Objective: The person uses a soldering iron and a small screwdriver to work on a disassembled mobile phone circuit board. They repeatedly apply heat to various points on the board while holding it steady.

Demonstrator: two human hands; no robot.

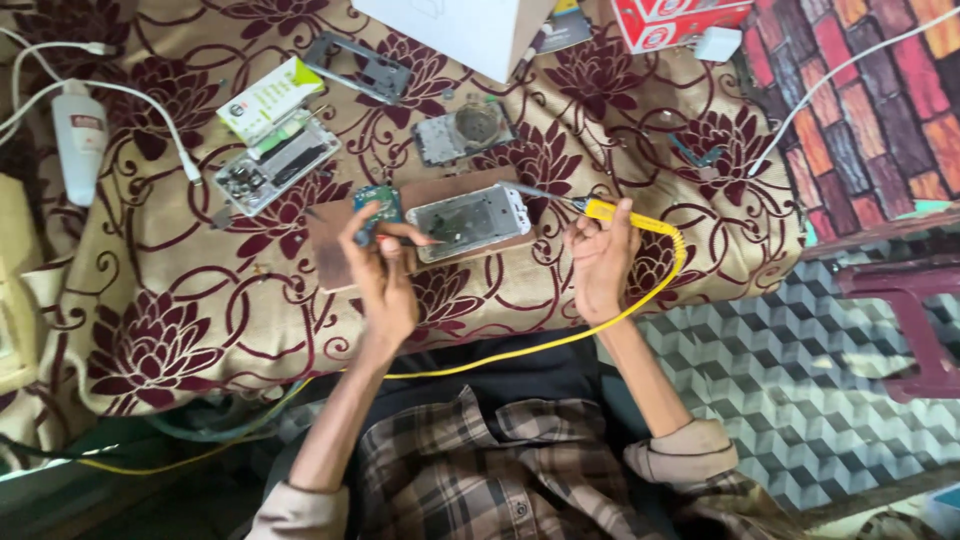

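Observation:
My left hand [383,268] pinches a small green circuit board [378,207] just left of an opened phone body [468,220], which lies on a brown board [338,250]. My right hand [601,260] grips a yellow-handled soldering iron [612,212]. Its metal tip points left toward the phone's top right corner. The iron's yellow cord [560,338] curves down past my right wrist and across my lap.
On the floral cloth [170,310] lie another opened phone frame [275,165], a green-white packet [268,97], a grey back plate [360,67], a part with a round lens ring [466,130], a white bottle [80,135], a white box [470,30], a red carton [680,20]. A maroon stool [910,310] stands right.

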